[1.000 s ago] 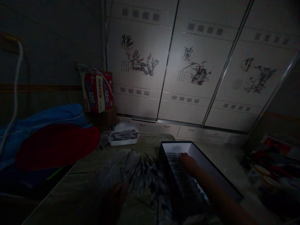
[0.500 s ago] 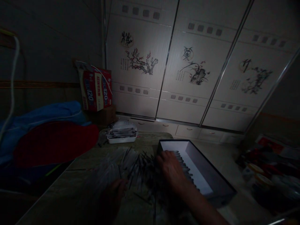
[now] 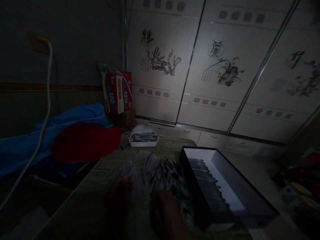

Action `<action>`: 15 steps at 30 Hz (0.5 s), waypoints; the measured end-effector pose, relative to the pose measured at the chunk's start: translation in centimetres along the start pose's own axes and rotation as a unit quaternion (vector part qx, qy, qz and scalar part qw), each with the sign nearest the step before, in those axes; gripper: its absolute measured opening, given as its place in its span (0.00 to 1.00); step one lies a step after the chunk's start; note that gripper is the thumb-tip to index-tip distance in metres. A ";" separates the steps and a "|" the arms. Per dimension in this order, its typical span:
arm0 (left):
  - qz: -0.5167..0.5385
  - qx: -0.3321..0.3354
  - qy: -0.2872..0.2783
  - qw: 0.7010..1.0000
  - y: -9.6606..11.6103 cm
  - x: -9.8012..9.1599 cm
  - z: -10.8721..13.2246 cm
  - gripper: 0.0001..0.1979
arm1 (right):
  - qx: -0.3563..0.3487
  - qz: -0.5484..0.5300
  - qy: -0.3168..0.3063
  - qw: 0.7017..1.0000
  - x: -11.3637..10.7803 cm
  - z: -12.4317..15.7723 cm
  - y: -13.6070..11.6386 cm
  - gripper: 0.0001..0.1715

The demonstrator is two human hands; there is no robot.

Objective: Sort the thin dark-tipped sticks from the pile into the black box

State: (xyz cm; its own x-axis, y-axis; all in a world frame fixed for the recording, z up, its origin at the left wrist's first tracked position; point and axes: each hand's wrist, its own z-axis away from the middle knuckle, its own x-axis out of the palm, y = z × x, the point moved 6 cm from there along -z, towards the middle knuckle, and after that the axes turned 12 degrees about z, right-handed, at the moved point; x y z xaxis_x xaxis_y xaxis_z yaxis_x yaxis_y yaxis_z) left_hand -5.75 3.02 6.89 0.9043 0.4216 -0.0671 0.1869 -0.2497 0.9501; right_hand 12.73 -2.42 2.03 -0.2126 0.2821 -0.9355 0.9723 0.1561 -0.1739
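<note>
My left hand (image 3: 120, 195) is low over the table, at the near edge of a loose heap of clear, thin tubes (image 3: 136, 173). Its fingers look bent, but darkness hides what is in them. To its right, my right hand (image 3: 166, 211) is over the table near scattered dark, slender pen-like pieces (image 3: 166, 173); blur and shadow hide its fingertips. Right of both hands stands an open dark box (image 3: 247, 181) with a pale inside. A row of dark-tipped, pen-like sticks (image 3: 208, 180) lies side by side along its left part.
A white tray (image 3: 143, 144) of similar thin pieces stands at the table's (image 3: 100, 186) far end. Red and blue cloths (image 3: 86, 141) lie to the left, near a hanging white cable (image 3: 47, 113). Behind are a red carton (image 3: 117, 93) and a panelled wardrobe (image 3: 160, 106).
My right hand has left the box and come back left and nearer over the table. My left hand stays near the clear tubes. The view has turned left.
</note>
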 end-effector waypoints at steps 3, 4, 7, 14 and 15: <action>0.026 -0.029 0.027 0.999 -0.2 -0.8 -0.5 0.21 | -0.010 -0.015 0.051 0.999 2.5 1.8 -2.2 0.24; 0.037 -0.035 0.030 0.998 -0.4 -0.9 -0.5 0.21 | -0.002 -0.008 0.055 0.998 3.2 2.1 -2.9 0.28; 0.054 -0.037 0.029 0.997 -0.8 -0.9 -0.6 0.20 | 0.030 0.016 -0.038 0.999 5.2 1.7 -4.9 0.29; 0.059 -0.064 -0.024 0.996 -1.5 0.3 -0.6 0.17 | 0.111 0.076 -0.100 0.986 3.8 1.3 -4.2 0.15; 0.064 -0.070 -0.039 0.995 -1.7 0.6 -0.6 0.16 | 0.106 0.061 -0.078 0.989 3.4 1.6 -3.8 0.16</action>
State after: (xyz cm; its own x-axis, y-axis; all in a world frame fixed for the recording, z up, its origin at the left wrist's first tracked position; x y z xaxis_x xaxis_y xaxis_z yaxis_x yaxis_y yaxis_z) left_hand -5.72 4.27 5.37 0.9455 0.3234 0.0383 0.0186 -0.1711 0.9851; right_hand 8.49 -3.58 -0.99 -0.0904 0.1341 -0.9868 0.9919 -0.0772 -0.1014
